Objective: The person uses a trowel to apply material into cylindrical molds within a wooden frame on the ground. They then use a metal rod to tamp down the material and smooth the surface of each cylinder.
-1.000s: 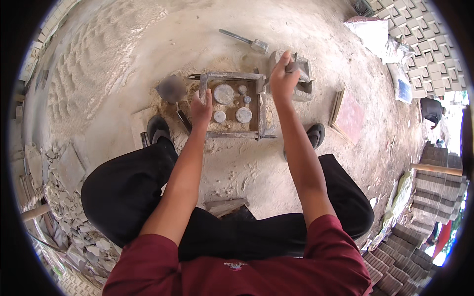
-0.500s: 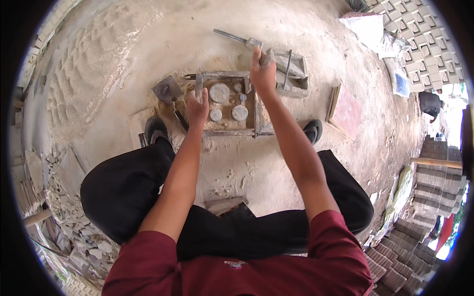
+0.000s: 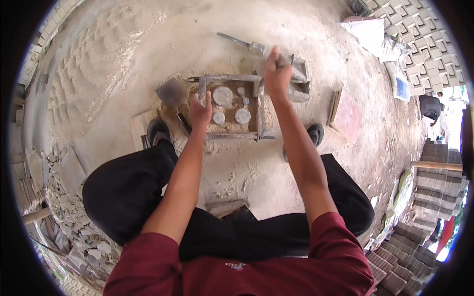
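A rectangular wooden frame (image 3: 232, 135) lies on the floor between my feet, with sand and several round, pale grey discs, such as the large disc (image 3: 222, 96), inside it. My left hand (image 3: 201, 112) is closed around the frame's left bar, thumb on the inner side. Beyond the frame's far right corner, my right hand (image 3: 278, 79) is closed on a dark grey thing (image 3: 282, 61) whose kind I cannot make out. A grey trough (image 3: 301, 93) stands partly hidden behind that hand. Farther away lies a hammer-like tool (image 3: 256, 48) with a blocky head and metal rod handle.
A square-bladed trowel (image 3: 171, 92) rests left of the frame. Right of my right foot lies a pinkish board (image 3: 347, 116). Loose sand (image 3: 98, 54) spreads at the far left, broken rubble (image 3: 74, 207) at the near left. White sacks (image 3: 365, 32) and stacked tiles (image 3: 437, 182) line the right side.
My right hand has moved a little to the right, from the frame's far right corner toward the trough. The left hand keeps its hold on the frame. The view has shifted slightly.
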Demonstrator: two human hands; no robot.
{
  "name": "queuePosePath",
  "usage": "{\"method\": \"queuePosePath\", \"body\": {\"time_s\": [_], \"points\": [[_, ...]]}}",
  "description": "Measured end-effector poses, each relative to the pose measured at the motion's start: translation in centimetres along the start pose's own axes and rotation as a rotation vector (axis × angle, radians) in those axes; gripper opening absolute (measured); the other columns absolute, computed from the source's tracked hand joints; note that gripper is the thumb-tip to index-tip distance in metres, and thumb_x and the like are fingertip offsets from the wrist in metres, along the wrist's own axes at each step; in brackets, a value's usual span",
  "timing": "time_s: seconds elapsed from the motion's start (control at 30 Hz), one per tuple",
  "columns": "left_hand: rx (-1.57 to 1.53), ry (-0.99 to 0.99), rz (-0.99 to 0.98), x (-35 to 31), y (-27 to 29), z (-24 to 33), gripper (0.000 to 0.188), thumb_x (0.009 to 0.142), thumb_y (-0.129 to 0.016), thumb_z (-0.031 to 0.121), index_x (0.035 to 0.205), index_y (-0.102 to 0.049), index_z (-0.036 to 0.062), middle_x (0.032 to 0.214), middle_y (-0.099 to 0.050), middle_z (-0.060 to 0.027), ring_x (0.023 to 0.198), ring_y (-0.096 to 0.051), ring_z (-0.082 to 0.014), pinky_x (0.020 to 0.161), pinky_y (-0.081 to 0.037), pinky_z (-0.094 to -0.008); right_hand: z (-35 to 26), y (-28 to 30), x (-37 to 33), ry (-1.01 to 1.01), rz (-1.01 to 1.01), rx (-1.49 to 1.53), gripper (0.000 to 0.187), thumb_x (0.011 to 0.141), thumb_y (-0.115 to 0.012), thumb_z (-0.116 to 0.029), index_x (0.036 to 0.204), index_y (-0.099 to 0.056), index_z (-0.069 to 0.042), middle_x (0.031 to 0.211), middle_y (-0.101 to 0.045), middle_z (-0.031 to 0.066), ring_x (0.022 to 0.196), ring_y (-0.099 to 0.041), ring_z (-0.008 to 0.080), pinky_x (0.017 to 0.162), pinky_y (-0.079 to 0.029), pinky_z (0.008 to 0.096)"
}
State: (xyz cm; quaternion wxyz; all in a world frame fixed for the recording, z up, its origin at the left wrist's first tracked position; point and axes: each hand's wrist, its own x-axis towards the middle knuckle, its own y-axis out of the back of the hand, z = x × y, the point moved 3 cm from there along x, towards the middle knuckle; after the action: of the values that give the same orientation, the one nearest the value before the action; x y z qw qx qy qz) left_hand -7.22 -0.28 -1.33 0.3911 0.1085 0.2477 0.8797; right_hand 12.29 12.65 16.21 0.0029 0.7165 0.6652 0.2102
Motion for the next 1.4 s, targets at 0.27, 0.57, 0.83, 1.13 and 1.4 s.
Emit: {"method": "queuePosePath", "body": {"time_s": [0.27,0.57,0.83,1.13,1.4], "points": [[0.027,0.014,0.035,1.4,0.0,-1.8,0.066,0.09,-0.048,0.056,0.117,-0.053,-0.0043,0.109,-0.059,-0.0286,0.106,-0.056,-0.0424,0.091,-0.043,-0.0474,-1.0,-2.1,0.1,0.03,0.109,-0.017,0.052,0.099,-0.049,-0.034,0.061,-0.043,0.001,0.052,-0.041,0.011,0.049,-0.034,0.0167,0.048,-0.032,0.0367],[-0.009,-0.024,0.039,-0.8,-1.1,1.8,0.063,0.091,-0.048,0.054,0.115,-0.055,-0.0046,0.107,-0.06,-0.0276,0.103,-0.057,-0.0422,0.089,-0.043,-0.0461,-0.1,-1.3,-0.9,0.12,-0.082,-0.094,0.049,0.101,-0.045,-0.032,0.063,-0.044,-0.001,0.052,-0.037,0.0019,0.051,-0.033,0.0092,0.047,-0.031,0.0315],[-0.065,-0.002,-0.036,0.0,-0.7,1.3,0.064,0.091,-0.047,0.055,0.116,-0.054,-0.004,0.106,-0.06,-0.027,0.102,-0.057,-0.0423,0.089,-0.044,-0.0464,0.7,-1.7,0.2,0.081,-0.158,-0.109,0.045,0.101,-0.044,-0.029,0.067,-0.048,0.0,0.054,-0.039,0.0055,0.054,-0.035,0.0123,0.049,-0.033,0.0331],[0.026,0.041,0.018,0.2,-0.6,-0.6,0.072,0.09,-0.048,0.055,0.121,-0.052,-0.0096,0.117,-0.057,-0.0307,0.113,-0.054,-0.0419,0.096,-0.042,-0.0447,0.2,-0.7,-1.4,0.121,-0.087,0.007,0.047,0.101,-0.044,-0.029,0.064,-0.048,0.0,0.05,-0.041,0.0072,0.052,-0.037,0.0137,0.048,-0.033,0.0336],[0.042,0.017,0.074,0.7,-0.3,-0.5,0.074,0.09,-0.047,0.057,0.121,-0.052,-0.0102,0.116,-0.057,-0.0316,0.112,-0.054,-0.0431,0.095,-0.042,-0.0461,-0.8,-0.3,-0.9,0.02,0.083,0.12,0.046,0.1,-0.046,-0.03,0.069,-0.054,0.002,0.051,-0.046,0.0087,0.049,-0.042,0.0149,0.049,-0.035,0.035]]}}
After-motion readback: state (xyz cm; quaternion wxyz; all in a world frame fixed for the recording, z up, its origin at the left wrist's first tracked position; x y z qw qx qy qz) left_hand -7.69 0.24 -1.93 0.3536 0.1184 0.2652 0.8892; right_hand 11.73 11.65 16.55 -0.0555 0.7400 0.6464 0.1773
